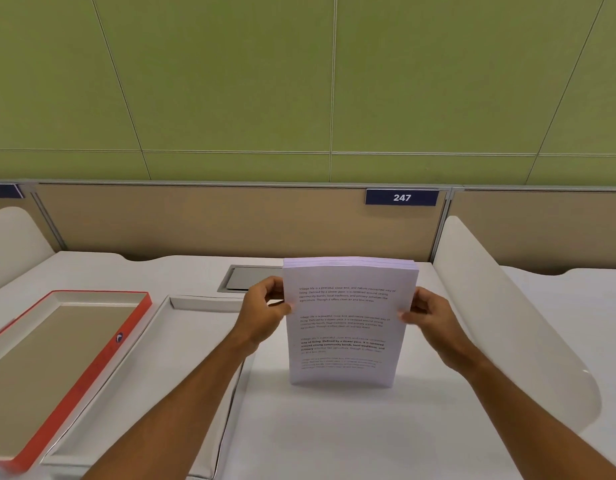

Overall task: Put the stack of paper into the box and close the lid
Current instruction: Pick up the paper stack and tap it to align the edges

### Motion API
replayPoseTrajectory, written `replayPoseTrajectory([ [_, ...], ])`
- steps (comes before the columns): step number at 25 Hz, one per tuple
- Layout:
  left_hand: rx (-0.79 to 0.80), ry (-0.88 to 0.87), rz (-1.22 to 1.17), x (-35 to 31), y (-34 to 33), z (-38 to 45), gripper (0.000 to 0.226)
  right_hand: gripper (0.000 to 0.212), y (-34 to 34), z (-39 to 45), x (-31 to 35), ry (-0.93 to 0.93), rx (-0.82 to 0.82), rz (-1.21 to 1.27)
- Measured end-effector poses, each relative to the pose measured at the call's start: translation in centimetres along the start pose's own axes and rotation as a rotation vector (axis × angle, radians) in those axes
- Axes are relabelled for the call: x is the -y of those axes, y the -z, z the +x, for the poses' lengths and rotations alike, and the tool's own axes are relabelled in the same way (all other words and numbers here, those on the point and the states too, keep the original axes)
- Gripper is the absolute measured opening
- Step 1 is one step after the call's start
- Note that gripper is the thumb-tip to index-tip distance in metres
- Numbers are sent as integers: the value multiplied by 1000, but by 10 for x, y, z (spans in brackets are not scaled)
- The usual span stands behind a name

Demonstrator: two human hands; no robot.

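Note:
A thick stack of printed white paper stands upright on its bottom edge on the white desk, its printed face toward me. My left hand grips its left edge and my right hand grips its right edge. To the left lies the open white box, shallow and empty, partly crossed by my left forearm. Further left the red-edged lid lies upside down with its tan inside facing up.
The white desk carries a grey cable hatch behind the paper. White curved dividers stand at the right and far left. A tan partition with a blue sign reading 247 runs along the back.

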State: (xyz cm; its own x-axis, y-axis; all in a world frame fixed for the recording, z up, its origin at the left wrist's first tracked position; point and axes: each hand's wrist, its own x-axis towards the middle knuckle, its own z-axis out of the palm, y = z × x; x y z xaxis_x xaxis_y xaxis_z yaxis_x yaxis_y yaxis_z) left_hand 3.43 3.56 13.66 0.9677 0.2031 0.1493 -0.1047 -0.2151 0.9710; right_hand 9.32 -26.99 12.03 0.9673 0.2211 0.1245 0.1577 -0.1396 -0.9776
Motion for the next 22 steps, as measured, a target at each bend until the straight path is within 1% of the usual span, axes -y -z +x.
replayPoseTrajectory([
  [2,-33,0,137,7,-1,-5,22,20,1,-5,-9,-6,-15,-167],
  [4,-52,-15,161,7,-1,-3,19,21,-2,-5,-8,7,-45,-215],
  [7,-51,-36,172,5,3,1,19,22,-3,-3,-6,27,-48,-218],
  [12,-55,-9,157,15,3,0,22,17,-4,-7,-12,35,-55,-181],
  [15,-55,30,168,30,1,-5,23,21,-3,-10,-21,-9,-2,-192],
  [17,-48,63,208,42,-1,-11,21,19,-3,-13,-30,-49,13,-217],
  [22,-81,108,201,51,-5,-14,20,12,-7,-16,-39,-67,-24,-210],
])
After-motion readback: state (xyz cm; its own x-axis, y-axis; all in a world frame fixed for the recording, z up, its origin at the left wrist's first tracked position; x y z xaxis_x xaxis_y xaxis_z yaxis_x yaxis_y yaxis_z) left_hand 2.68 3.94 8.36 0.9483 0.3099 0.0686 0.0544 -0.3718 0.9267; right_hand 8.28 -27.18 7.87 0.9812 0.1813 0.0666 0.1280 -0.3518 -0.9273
